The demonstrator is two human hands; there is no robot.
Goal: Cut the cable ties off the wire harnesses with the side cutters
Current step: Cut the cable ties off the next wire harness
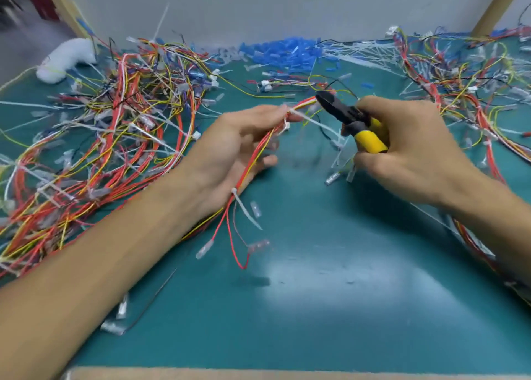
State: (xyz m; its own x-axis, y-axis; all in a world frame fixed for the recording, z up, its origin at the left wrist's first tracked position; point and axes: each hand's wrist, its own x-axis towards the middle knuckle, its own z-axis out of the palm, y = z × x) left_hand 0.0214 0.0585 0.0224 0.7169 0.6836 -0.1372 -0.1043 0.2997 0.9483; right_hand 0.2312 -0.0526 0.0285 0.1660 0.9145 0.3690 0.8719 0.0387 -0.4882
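My left hand (230,147) holds a thin harness of red and yellow wires (253,158) above the green mat, pinching it near the fingertips. A white cable tie (314,122) sticks out from the harness just past those fingertips. A second white tie (244,207) hangs from the harness below my palm. My right hand (413,150) grips the side cutters (353,121) by their yellow handles. The black jaws point up and left, with their tip at the wires just beyond the first tie.
A big tangle of red, yellow and white harnesses (100,138) covers the mat on the left, another pile (471,86) the right. Blue connector sleeves (290,52) and cut white ties (362,49) lie along the back wall. A white roll (67,61) sits far left.
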